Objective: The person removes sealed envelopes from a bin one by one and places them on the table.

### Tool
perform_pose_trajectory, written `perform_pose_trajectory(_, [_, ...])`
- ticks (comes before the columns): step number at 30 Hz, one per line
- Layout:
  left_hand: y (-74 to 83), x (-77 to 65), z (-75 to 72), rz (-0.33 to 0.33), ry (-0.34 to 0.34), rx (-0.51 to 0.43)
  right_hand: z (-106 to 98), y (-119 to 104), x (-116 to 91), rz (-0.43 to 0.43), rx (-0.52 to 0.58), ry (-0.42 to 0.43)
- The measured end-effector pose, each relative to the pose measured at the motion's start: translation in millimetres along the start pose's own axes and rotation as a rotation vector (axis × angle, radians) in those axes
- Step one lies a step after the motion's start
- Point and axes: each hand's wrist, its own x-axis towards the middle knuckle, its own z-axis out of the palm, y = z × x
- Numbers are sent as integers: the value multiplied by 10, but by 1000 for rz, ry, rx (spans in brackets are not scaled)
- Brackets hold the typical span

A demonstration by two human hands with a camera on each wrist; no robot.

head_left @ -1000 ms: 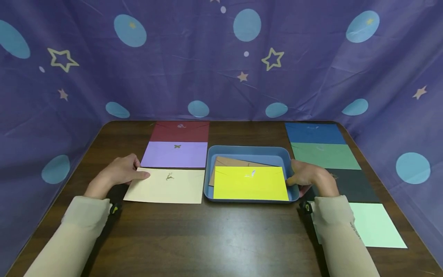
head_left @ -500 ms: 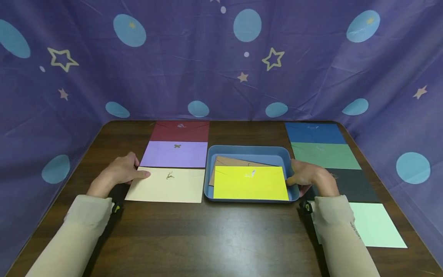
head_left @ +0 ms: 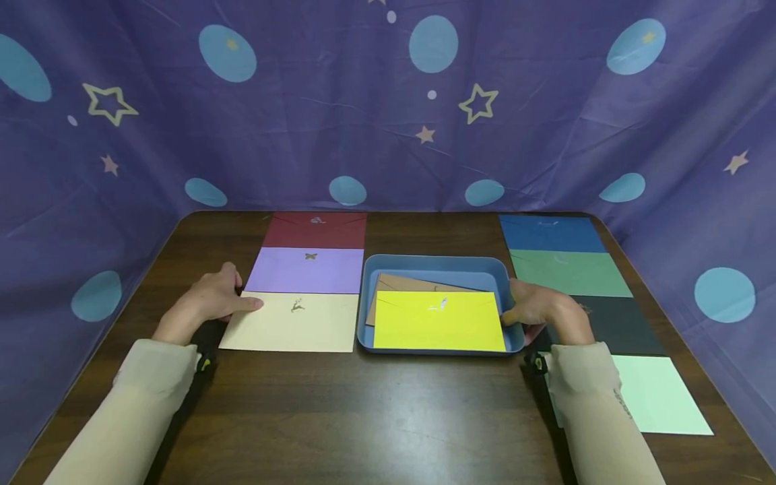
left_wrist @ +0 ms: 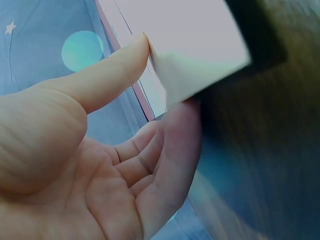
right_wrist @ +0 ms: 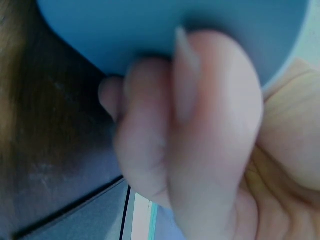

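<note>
My left hand [head_left: 209,296] pinches the left edge of a cream envelope [head_left: 303,333] with a gold deer mark. In the left wrist view the thumb lies over the envelope's corner [left_wrist: 200,45], with a finger beneath it. My right hand [head_left: 542,306] grips the right wall of a blue tray [head_left: 436,264], thumb inside the rim. The right wrist view shows curled fingers [right_wrist: 215,115] against the tray's outer wall [right_wrist: 125,30]. In the tray, a yellow envelope [head_left: 436,330] lies over a brown envelope [head_left: 397,281], which is mostly covered.
Behind the cream envelope lie a lilac envelope [head_left: 309,273] and a dark red envelope [head_left: 315,232]. Along the right run blue [head_left: 552,236], green [head_left: 570,276], dark grey [head_left: 618,327] and mint [head_left: 667,397] envelopes. A purple curtain [head_left: 376,148] hangs beyond the table.
The cream envelope's near edge has shifted slightly away from me, and its far edge now meets the lilac envelope. My left hand has moved slightly with it. My right hand and the tray stay put.
</note>
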Motion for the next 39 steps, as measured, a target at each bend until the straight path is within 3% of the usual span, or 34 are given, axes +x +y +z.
perform_pose_trajectory(15, [56,26,-2,-15,-7,-9,-5,24,-53,-32,38,12])
perform_pose_trajectory(24, [14,-10,0,-5,-14,16,52,7,-38,-23,37,7])
perform_pose_trajectory(28, [55,-36,-35,50,36,73,53,-4,-27,-13,30,15])
perform_pose_trajectory(31, [146,-36,-70,118,115,110,36,-10,-28,-9,35,14])
perform_pose_trajectory(39, [624,25,-61,352,263,79,12,-29,-46,3,35,6])
